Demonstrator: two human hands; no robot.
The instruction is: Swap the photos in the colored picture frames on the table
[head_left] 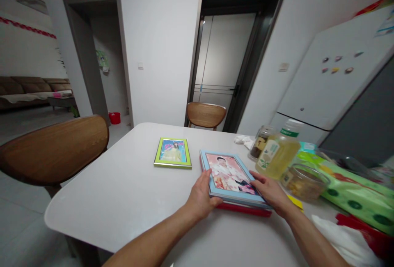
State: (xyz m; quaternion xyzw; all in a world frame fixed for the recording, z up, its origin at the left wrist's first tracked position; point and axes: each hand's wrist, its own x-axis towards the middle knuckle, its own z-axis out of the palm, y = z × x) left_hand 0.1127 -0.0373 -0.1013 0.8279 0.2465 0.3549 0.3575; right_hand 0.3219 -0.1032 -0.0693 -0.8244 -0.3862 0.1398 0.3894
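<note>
My left hand (pixel 200 191) grips the left edge of a light-blue picture frame (pixel 231 175), and my right hand (pixel 267 190) holds its right corner. The frame holds a photo of a person in pink and white. It lies flat on a red picture frame (pixel 246 210), whose lower edge shows beneath it. Left of my hands, a lime-green picture frame (pixel 172 153) lies flat on the white table (pixel 107 201), apart from the stack.
At the table's right stand a glass jar (pixel 260 143), a yellow-liquid bottle (pixel 278 152), a snack-filled jar (pixel 304 182) and a green package (pixel 353 189). A white bag (pixel 341 240) lies front right. Wooden chairs (pixel 52 150) stand nearby; a refrigerator (pixel 332 70) stands right.
</note>
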